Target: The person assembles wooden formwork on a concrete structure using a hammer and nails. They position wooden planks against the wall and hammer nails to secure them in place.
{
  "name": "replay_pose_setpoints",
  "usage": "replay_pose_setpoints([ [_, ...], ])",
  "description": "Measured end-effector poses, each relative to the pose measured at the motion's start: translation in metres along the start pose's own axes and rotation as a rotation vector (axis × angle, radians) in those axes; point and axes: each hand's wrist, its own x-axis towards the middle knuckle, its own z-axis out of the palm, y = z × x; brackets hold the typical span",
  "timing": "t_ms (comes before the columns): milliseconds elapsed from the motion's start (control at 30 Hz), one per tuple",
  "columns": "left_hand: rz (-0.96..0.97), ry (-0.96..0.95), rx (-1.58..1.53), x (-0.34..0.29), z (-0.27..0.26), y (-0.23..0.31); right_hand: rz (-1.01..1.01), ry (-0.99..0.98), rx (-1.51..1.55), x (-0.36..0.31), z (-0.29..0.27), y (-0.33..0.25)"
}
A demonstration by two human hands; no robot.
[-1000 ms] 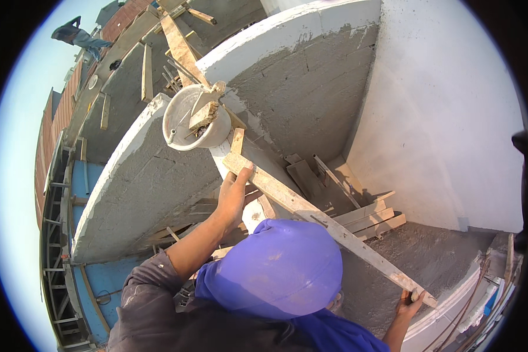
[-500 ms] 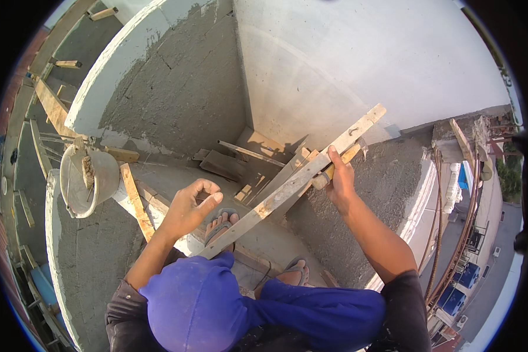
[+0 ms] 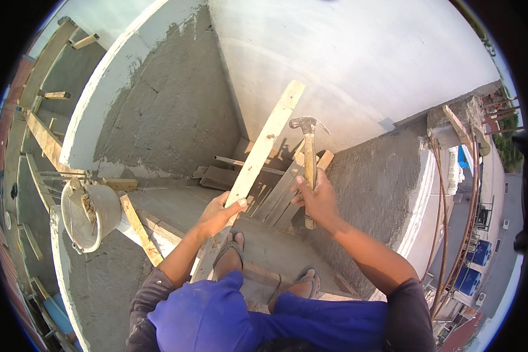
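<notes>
My left hand (image 3: 222, 216) is closed around the lower part of a long pale wooden plank (image 3: 267, 136). The plank slants up and away from me, its lower end passing beside my left foot. In my right hand (image 3: 321, 202) is a claw hammer (image 3: 309, 155), gripped by its wooden handle. The hammer stands roughly upright, its metal head up and the claw pointing right. It is just right of the plank and apart from it. Below the hands, my sandalled feet (image 3: 229, 258) stand on a rough cement surface.
A dirty bucket (image 3: 107, 212) hangs or stands at left by a wood strip (image 3: 141, 229). Loose boards (image 3: 286, 190) lie in the corner ahead. A half-plastered wall (image 3: 164, 100) rises at far left, a low cement wall (image 3: 375, 193) at right, with rusty rods (image 3: 466, 229) and a drop beyond.
My left hand has taken hold of the plank, which has swung more upright and leftward. My right hand has let go of the plank and now holds up the hammer alone.
</notes>
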Motion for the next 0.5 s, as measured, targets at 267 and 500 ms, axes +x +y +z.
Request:
replay_pose_setpoints([
  [267,-0.126,0.104,0.124,-0.024,-0.028,-0.028,-0.752,0.453,-0.112,-0.018,-0.065,-0.098],
  [500,-0.062,0.110,0.204,-0.026,-0.025,-0.025,-0.339,0.372,-0.493,0.003,-0.005,-0.061],
])
